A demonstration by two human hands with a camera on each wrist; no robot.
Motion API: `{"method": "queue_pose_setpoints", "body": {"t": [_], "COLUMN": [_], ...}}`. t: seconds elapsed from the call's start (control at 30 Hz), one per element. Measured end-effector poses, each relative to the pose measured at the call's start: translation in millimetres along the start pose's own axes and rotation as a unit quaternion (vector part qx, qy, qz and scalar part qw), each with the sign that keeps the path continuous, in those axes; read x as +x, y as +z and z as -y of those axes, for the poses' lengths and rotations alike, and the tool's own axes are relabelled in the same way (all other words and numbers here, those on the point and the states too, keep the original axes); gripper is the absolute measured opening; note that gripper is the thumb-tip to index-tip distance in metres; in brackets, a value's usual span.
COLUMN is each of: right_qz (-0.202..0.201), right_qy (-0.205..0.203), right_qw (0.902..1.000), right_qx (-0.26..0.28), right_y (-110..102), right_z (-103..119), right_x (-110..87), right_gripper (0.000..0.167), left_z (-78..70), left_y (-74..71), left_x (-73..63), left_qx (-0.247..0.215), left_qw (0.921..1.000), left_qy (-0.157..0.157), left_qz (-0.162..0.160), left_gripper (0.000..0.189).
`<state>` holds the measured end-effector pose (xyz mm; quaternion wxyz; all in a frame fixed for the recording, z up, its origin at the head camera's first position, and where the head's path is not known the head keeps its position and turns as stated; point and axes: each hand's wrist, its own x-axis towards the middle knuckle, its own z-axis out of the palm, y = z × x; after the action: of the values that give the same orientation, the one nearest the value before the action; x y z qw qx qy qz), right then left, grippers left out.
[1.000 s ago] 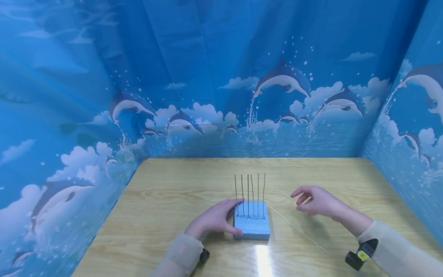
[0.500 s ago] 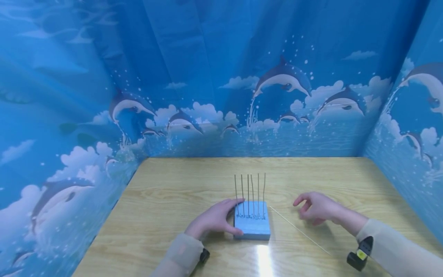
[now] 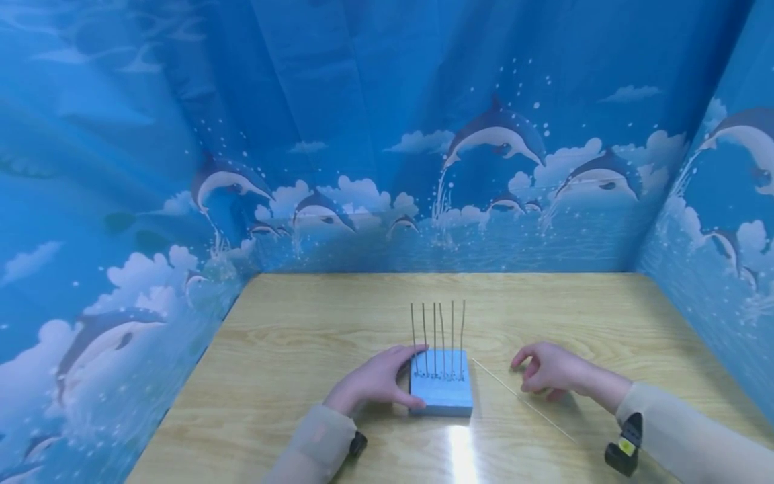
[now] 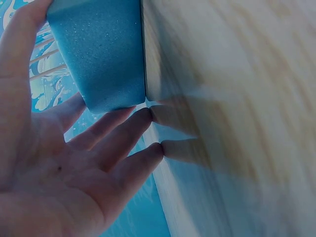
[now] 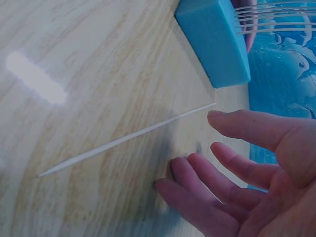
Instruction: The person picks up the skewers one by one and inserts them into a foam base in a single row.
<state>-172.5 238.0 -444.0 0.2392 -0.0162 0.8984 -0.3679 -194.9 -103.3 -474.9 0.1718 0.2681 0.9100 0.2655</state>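
A blue foam block point(image 3: 444, 396) lies on the table, with several thin sticks point(image 3: 434, 336) standing upright in a row in its top. My left hand point(image 3: 377, 380) holds the block's left side between thumb and fingers; in the left wrist view, other fingertips point(image 4: 157, 148) touch the tabletop. Right of the block, one loose pale skewer-like stick point(image 3: 550, 421), pointed at its near end in the right wrist view, lies flat at a slant. My right hand point(image 3: 553, 370) hovers just beside it, fingers loosely bent and nothing between them.
The wood-patterned table point(image 3: 290, 323) reflects a bright patch of light in front of the block. Blue dolphin-printed sheets point(image 3: 363, 134) wall off the back and both sides.
My right hand has come lower and slightly nearer the loose stick. The left hand stays on the block, and the sticks have not moved.
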Motion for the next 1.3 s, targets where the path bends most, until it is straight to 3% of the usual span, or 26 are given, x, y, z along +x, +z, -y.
{"method": "queue_pose_setpoints", "body": {"t": [0.4,1.03,1.3], "right_qz": [-0.003,-0.044,-0.049], "right_qy": [0.026,0.009,0.005], "right_qw": [0.9996,0.9974,0.9978], "right_qx": [-0.008,-0.056,-0.045], "right_y": [5.8,21.5,23.7], "right_z": [-0.9,-0.6,-0.5], "right_x": [3.2,1.9,-0.2], "right_gripper": [0.038,0.034,0.034], "left_z": [0.8,0.2,-0.4], "left_y": [-0.5,0.4,-0.7], "left_x": [1.2,1.0,0.2], "left_qx": [-0.009,-0.021,-0.014], "left_qw": [0.9999,0.9997,0.9999], "left_qy": [0.005,-0.007,0.0], "left_qz": [-0.002,0.004,0.003], "left_gripper": [0.11,0.108,0.108]}}
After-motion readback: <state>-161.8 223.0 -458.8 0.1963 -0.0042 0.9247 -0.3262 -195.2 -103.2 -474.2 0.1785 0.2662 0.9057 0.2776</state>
